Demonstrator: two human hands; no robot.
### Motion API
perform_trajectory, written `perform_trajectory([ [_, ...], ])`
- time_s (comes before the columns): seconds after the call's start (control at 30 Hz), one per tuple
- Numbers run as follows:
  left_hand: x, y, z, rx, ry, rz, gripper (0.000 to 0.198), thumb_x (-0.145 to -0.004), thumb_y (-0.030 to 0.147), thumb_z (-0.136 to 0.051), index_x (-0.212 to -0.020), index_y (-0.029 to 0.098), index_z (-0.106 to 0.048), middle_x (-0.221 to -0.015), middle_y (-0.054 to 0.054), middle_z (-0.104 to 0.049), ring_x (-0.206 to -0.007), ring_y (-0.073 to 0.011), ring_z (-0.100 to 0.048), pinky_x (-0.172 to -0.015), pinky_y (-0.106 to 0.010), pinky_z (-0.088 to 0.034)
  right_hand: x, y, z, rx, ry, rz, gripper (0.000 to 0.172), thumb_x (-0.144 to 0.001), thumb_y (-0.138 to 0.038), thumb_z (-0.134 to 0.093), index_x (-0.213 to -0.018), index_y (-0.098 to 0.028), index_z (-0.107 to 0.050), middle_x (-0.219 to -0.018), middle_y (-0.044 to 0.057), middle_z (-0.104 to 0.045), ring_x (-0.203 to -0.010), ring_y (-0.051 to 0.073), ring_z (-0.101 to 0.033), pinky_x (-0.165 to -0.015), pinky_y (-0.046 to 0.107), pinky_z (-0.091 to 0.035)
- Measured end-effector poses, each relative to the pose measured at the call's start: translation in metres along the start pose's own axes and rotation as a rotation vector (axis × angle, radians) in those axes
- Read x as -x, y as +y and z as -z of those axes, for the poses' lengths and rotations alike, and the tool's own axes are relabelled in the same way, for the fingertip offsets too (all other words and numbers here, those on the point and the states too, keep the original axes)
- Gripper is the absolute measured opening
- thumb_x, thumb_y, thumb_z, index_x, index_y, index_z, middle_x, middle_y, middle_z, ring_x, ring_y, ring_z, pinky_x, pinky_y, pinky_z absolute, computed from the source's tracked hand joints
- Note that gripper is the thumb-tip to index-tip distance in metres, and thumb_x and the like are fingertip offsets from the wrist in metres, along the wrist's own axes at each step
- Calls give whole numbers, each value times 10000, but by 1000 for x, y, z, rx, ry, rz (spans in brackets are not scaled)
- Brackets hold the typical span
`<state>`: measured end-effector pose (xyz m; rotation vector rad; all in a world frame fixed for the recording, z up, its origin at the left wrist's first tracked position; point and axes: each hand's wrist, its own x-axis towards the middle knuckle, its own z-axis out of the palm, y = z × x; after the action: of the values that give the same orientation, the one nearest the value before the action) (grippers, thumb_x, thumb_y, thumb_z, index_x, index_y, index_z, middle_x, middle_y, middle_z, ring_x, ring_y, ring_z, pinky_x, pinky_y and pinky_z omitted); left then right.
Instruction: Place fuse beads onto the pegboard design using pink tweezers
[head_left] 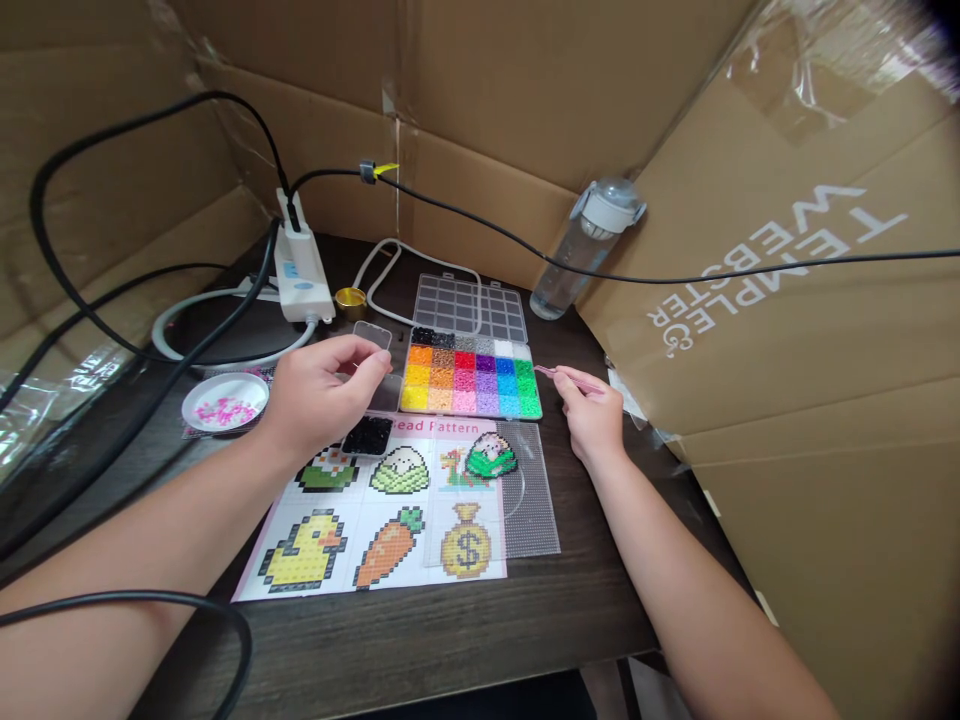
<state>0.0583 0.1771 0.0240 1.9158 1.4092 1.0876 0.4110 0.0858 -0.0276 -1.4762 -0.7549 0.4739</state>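
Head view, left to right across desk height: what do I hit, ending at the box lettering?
White dish of pink beads → left hand → multicolored bead box → right hand → white lettering on the cardboard.

I can't tell whether the left hand [324,390] pinches anything. The right edge cuts off the black cable [645,280]; markings on the power strip [302,265] are too small to read.

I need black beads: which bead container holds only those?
The small tray by the left hand; the white dish holds pinkish beads, the large box many colours.
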Motion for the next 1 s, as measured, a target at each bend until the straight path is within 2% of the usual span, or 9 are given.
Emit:
perform_trajectory([
  [0.1, 0, 2, 1, -6, -2, 6, 285, -948, 556, -714, -830, 322, -827, -767, -2, -827, -706, -229, -708, -779, -397, -638, 1, -2, 2, -16, -1, -13, 643, -692, -729, -1119, -1013, -186, -990, -915, 137, -938, -629, 183, -624, -559, 359, -496],
  [0.17, 1, 3, 2, -10, 0, 13, 293, -941, 560, -706, -828, 319, -828, -745, 2, -809, -675, -224, -683, -752, -398, -625, 2, -5, 3, -31, -3, -21, 659, -678, -740, -1128, -978, -172, -981, -904, 146, -934, -567, 118, -468, -514, 320, -342],
  [0.2, 1, 3, 3, -9, 0, 15, 295, -940, 561, -704, -828, 318, -828, -737, 2, -802, -669, -224, -679, -745, -398, -621, 2, -6, 3, -40, -4, -22, 653, -670, -737, -1132, -952, -170, -973, -923, 158, -941, -567, 107, -445, -514, 311, -309],
  [0.33, 2, 2, 4, -3, -10, 14, 297, -951, 555, -714, -831, 315, -839, -751, -7, -820, -695, -229, -707, -755, -395, -631, 3, -11, 2, -66, -18, -20, 606, -652, -718, -1135, -851, -182, -932, -997, 203, -963, -593, 114, -492, -527, 299, -291],
  [0.5, 2, 1, 3, 10, -14, 12, 292, -942, 563, -721, -828, 323, -843, -760, -5, -847, -694, -232, -724, -746, -397, -635, 3, -12, 3, -76, -47, -16, 547, -673, -679, -1120, -823, -193, -920, -1002, 214, -966, -589, 118, -503, -523, 299, -272],
  [0.7, 2, 2, 3, 15, -6, 4, 287, -914, 570, -726, -812, 326, -838, -784, -9, -869, -709, -230, -740, -723, -388, -617, 1, -10, 5, -87, -62, -13, 540, -668, -668, -1138, -825, -198, -923, -980, 191, -960, -576, 104, -479, -510, 287, -291],
  [0.83, 3, 4, 4, 29, -16, 11, 305, -924, 584, -711, -817, 327, -836, -741, 2, -833, -644, -213, -689, -699, -388, -599, -2, -9, 9, -89, -106, -9, 541, -674, -676, -1147, -853, -212, -934, -985, 171, -956, -588, 110, -493, -507, 286, -304],
  [1.0, 4, 5, 4, 23, -18, 6, 306, -928, 581, -707, -817, 326, -834, -742, 3, -830, -663, -218, -710, -709, -388, -601, -5, -10, 13, -86, -143, -25, 498, -658, -632, -1151, -850, -223, -940, -950, 137, -935, -568, 88, -434, -500, 290, -333],
])
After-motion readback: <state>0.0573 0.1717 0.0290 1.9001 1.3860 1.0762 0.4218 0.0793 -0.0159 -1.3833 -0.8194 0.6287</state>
